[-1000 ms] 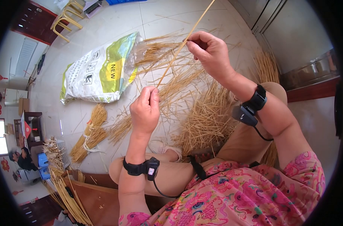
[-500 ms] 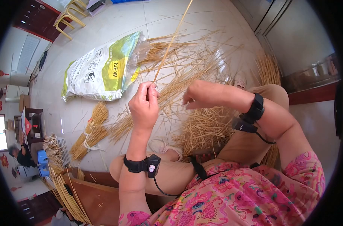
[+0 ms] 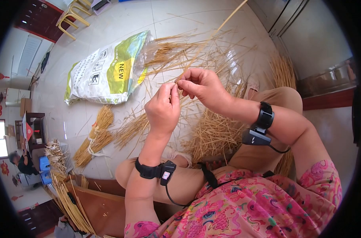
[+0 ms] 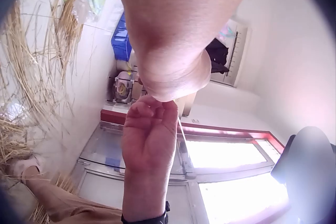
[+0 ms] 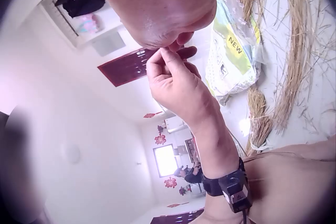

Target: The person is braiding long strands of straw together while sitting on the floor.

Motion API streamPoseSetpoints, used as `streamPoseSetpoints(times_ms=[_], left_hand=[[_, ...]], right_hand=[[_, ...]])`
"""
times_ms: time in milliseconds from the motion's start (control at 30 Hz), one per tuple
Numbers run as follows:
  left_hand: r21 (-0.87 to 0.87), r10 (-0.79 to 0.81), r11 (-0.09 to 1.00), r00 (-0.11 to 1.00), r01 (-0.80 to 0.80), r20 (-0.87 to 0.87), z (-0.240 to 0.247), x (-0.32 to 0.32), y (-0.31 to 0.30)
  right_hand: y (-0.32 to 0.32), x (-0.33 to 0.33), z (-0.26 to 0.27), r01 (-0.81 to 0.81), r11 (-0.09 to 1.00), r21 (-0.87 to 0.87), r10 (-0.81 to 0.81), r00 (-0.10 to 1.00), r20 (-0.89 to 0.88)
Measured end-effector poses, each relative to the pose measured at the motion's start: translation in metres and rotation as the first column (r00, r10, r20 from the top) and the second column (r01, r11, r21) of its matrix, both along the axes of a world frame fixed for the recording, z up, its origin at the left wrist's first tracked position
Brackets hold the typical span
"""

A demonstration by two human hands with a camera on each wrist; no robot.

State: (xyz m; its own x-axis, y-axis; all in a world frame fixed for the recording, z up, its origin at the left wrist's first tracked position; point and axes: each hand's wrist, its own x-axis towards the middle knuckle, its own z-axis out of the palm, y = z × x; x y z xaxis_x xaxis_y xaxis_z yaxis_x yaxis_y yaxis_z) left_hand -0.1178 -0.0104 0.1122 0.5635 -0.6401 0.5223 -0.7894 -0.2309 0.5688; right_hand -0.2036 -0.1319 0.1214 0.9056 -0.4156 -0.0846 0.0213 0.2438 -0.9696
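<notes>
A long, thin yellow straw (image 3: pixel 228 20) slants up and away to the right in the head view. Its near end sits between the fingertips of my left hand (image 3: pixel 163 109), thumb against forefinger. My right hand (image 3: pixel 208 90) pinches the same straw right beside them, so the fingertips of both hands meet. From the left wrist view, the right hand (image 4: pixel 149 142) faces the left hand with bent fingers, and a pale length of straw (image 4: pixel 182 129) runs past it. The right wrist view shows the left hand (image 5: pixel 178 87) with its thumb and forefinger together.
Loose straw (image 3: pixel 216 135) is heaped on the floor below my hands. A white and green bag (image 3: pixel 97 75) lies to the left, with a tied straw bundle (image 3: pixel 94 139) nearer me. Another straw bundle (image 3: pixel 283 71) stands by the cabinet. Far left, a person (image 3: pixel 24 162) is by blue stools.
My right hand let its grip on the upper straw go, swung down, and now pinches the straw beside my left fingertips. The straw's far end tipped left, then back right.
</notes>
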Motion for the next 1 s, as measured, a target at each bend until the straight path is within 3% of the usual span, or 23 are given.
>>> streamPoseSetpoints(times_ms=[233, 433, 733, 1000], left_hand=[[0.075, -0.022, 0.997, 0.980, 0.007, 0.199, 0.0035, -0.0011, -0.0020], [0.014, -0.022, 1.000, 0.996, 0.021, 0.081, 0.0006, -0.0033, -0.0043], [0.072, -0.013, 0.997, 0.979, -0.002, 0.204, 0.0030, -0.0006, -0.0003], [0.011, -0.044, 0.999, 0.996, 0.043, 0.080, 0.0026, -0.0051, -0.0033]], right_hand=[[-0.0002, 0.0000, -0.0050, 0.069, 0.997, -0.031, -0.069, 0.997, 0.026], [0.0005, 0.0003, -0.0086, 0.097, 0.995, 0.022, -0.098, 0.994, 0.050], [0.0024, -0.0011, -0.0030, 0.096, 0.995, 0.005, -0.097, 0.995, 0.028], [0.0013, -0.0002, -0.0065, 0.115, 0.993, 0.028, -0.117, 0.990, 0.074]])
